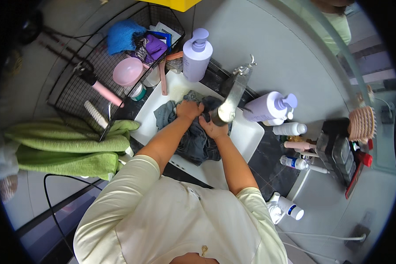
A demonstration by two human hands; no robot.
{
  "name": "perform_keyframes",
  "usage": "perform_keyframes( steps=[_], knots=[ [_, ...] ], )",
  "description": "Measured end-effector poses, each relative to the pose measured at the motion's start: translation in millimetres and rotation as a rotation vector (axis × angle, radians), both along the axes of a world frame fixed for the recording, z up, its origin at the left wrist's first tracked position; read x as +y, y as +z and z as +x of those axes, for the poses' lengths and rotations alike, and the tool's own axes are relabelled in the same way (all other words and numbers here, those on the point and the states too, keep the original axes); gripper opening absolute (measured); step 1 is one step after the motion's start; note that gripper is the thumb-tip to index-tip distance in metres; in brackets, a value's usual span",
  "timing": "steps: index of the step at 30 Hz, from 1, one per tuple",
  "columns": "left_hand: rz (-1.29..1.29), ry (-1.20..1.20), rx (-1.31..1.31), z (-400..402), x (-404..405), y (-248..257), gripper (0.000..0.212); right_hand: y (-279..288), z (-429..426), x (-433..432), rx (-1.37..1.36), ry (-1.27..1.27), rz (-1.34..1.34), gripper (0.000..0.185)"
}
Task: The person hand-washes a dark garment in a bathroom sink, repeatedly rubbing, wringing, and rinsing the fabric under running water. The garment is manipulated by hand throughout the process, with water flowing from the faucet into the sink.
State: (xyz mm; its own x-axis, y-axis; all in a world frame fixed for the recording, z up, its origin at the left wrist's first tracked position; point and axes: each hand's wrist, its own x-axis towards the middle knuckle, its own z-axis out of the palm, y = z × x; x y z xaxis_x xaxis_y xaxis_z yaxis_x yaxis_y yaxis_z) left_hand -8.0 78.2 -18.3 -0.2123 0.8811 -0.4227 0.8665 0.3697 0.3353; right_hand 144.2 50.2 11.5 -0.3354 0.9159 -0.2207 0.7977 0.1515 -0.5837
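Note:
A dark grey-blue denim garment (198, 145) lies bunched in a white rectangular washbasin (250, 133). My left hand (188, 109) is curled into the cloth near its far side, the fingertips hidden in the folds. Just right of it, my right hand (214, 128) grips the same garment, thumb towards the left hand. The metal faucet (229, 109) reaches over the basin, and its spout covers part of my right fingers. Some cloudy, sudsy liquid shows at the basin's far left corner.
Lilac pump bottles (198, 59) (265, 107) flank the faucet. At left hang a black wire basket (76, 85) and a green towel (69, 165). A pink bowl (128, 72) is by the basket; several small bottles (289, 129) and a hairbrush (361, 123) are at right.

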Motion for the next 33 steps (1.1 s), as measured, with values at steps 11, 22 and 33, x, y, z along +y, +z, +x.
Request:
perform_keyframes(
  steps=[11, 22, 33],
  knots=[
    [-0.135, -0.238, -0.41, -16, -93, 103, 0.079, 109, 28, -97, 0.562, -0.248, -0.44, 0.05],
    [0.529, -0.393, -0.546, -34, -100, 195, 0.052, 268, 38, -110, 0.217, 0.149, 0.41, 0.057],
    [0.571, -0.016, -0.605, -68, -83, 93, 0.036, 75, 21, -44, 1.248, -0.419, -0.708, 0.026]
  ],
)
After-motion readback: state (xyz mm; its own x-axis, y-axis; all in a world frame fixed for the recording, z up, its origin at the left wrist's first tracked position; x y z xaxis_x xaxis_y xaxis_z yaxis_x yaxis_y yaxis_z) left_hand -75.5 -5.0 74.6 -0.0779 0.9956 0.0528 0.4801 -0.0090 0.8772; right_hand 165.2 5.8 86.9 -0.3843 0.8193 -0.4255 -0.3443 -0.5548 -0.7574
